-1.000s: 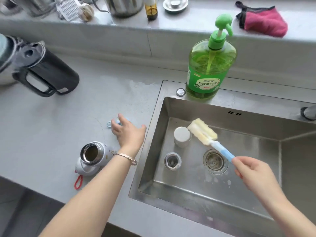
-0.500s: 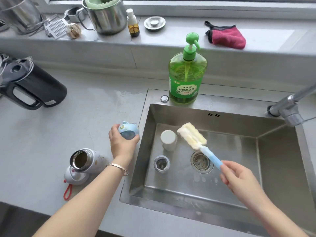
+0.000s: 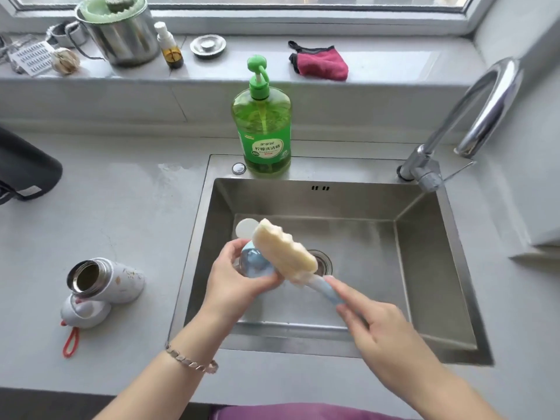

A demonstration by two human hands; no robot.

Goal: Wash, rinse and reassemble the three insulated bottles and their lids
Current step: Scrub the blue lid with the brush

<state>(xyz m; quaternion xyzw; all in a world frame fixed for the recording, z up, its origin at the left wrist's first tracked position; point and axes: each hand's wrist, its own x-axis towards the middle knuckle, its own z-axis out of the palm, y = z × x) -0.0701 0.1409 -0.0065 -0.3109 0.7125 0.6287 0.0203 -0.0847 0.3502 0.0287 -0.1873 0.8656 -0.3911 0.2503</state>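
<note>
My left hand [image 3: 233,280] grips a small blue lid [image 3: 253,263] over the steel sink [image 3: 430,268]. My right hand [image 3: 375,325] holds the blue handle of a sponge brush [image 3: 283,253], whose yellow foam head lies against the lid. A white cap [image 3: 245,228] stands in the sink behind the brush, partly hidden. A white bottle [image 3: 104,278] lies open on its side on the counter at the left, with its white lid [image 3: 85,312] and red loop beside it. A black bottle [image 3: 25,169] lies at the far left edge.
A green dish soap pump bottle [image 3: 262,128] stands at the sink's back rim. The chrome tap [image 3: 472,116] arches at the right. On the windowsill sit a steel pot [image 3: 121,34], a small amber bottle [image 3: 171,47], a metal strainer [image 3: 208,46] and a pink cloth [image 3: 321,63].
My left hand lifted the blue lid from the counter and carried it right, over the sink. My right hand brought the sponge brush against it. The view shifted right.
</note>
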